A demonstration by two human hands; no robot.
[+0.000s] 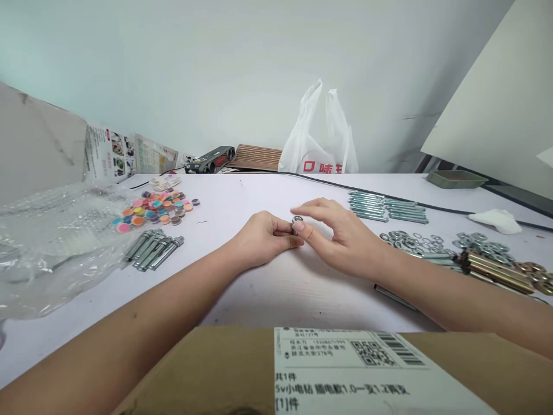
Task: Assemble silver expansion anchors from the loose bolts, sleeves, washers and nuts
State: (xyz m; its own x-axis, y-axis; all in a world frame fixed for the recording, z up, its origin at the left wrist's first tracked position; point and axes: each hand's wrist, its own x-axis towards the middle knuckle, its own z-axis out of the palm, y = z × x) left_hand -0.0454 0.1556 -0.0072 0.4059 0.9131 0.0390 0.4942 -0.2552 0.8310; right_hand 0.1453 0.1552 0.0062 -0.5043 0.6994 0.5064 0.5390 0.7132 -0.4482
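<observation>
My left hand (268, 239) is closed, its thumb and fingers around a small metal piece (297, 219) with a round, washer-like top. The lower part is hidden in the fingers, so I cannot tell whether it is a whole bolt. From the other side, my right hand (343, 239) has its thumb against the round top and its index finger just beyond it, the two closing on the piece. Left of my hands lie several metal anchor bolts (154, 249). Loose washers (412, 241) and nuts (484, 248) are spread beyond my right forearm.
Slim bolts (386, 207) lie in rows at the right back, with brass-coloured sleeves (496, 271) nearer. Colourful caps (158, 206) and clear plastic wrap (60, 242) lie left. A cardboard box (207, 369) fills the front. Behind are a white bag (319, 138) and a green tray (455, 179).
</observation>
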